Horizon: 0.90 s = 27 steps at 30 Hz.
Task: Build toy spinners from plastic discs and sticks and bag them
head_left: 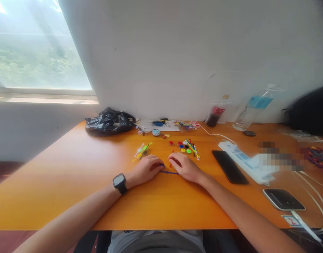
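Note:
My left hand point(147, 169), with a black watch point(119, 182) on its wrist, is closed on a small blue plastic piece point(162, 165); its exact shape is hidden. A thin blue stick point(169, 172) lies on the table between my hands, its right end meeting my right hand. With curled fingers, my right hand point(186, 166) pinches a short red stick point(170, 164). Beyond it are several coloured round pieces point(181, 146) and a group of coloured sticks point(192, 149). Past my left hand lie more sticks and round pieces point(143, 151), mostly green, yellow and white.
A black plastic bag point(108, 123) and a small round tin point(156, 133) stand at the back. Rightward are a black phone point(228, 167), a white power strip point(243, 161), a cola bottle point(215, 117), a clear water bottle point(251, 110) and a dark device point(284, 199) with cables.

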Tool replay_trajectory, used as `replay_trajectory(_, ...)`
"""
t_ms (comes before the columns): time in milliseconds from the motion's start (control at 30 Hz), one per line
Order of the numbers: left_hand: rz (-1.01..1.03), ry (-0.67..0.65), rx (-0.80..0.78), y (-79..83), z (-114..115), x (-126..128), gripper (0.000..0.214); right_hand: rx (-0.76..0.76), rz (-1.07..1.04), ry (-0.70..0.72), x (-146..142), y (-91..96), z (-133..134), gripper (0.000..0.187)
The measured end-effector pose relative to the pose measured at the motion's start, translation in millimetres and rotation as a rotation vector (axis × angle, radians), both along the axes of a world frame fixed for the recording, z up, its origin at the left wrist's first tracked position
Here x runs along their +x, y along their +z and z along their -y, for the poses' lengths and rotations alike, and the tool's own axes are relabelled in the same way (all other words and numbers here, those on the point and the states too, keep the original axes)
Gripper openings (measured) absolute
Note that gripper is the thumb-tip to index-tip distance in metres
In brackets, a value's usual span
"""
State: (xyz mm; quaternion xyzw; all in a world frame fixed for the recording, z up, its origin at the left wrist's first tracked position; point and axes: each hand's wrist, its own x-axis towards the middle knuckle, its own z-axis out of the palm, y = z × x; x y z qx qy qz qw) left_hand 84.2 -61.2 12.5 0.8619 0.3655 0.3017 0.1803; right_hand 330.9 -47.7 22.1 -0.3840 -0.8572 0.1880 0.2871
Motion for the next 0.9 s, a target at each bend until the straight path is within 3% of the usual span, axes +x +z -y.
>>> replay_trajectory(233,0.004,-0.017,0.0,2.0,1.6,-0.2,0.011,0.093,0.032,0.028,2.5,3.4,0.5,0.006)
replay_trajectory(467,-0.002,-0.074,0.019,1.5,1.8,0.1,0.014,0.01,0.024,0.232,-3.4,5.1,9.6,0.007)
replay_trajectory(767,0.011,-0.163,-0.03,7.2,8.5,-0.6,0.02,-0.026,0.0,0.195,-6.2,-3.0,11.6,0.012)
replay_trajectory(900,0.013,-0.154,-0.046,5.5,8.7,-0.2,0.026,-0.147,-0.043,0.162,-6.0,-5.2,13.6,0.006)
